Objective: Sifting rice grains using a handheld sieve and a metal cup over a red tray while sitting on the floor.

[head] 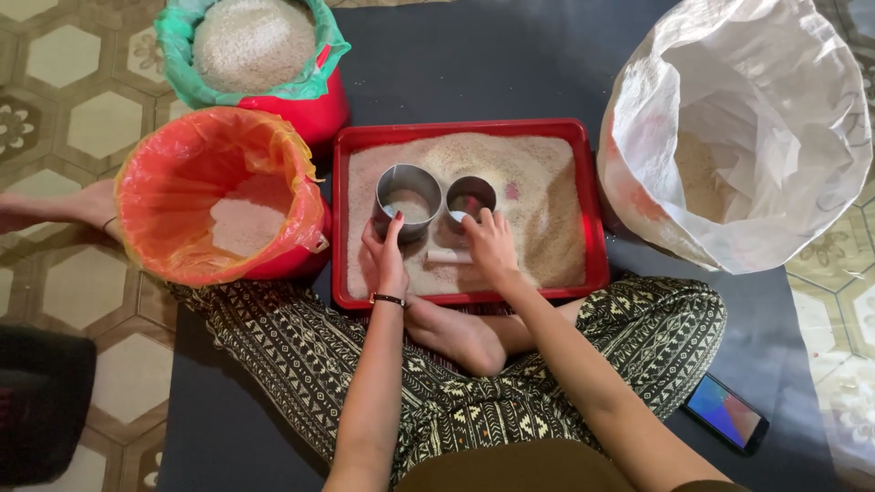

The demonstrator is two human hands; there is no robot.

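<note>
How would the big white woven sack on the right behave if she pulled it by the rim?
The white sack looks floppy: its rim is rolled and creased, so it would likely fold rather than slide. It probably feels bottom-heavy, since the grain lies low inside. A sideways pull might spill some onto the dark mat.
</note>
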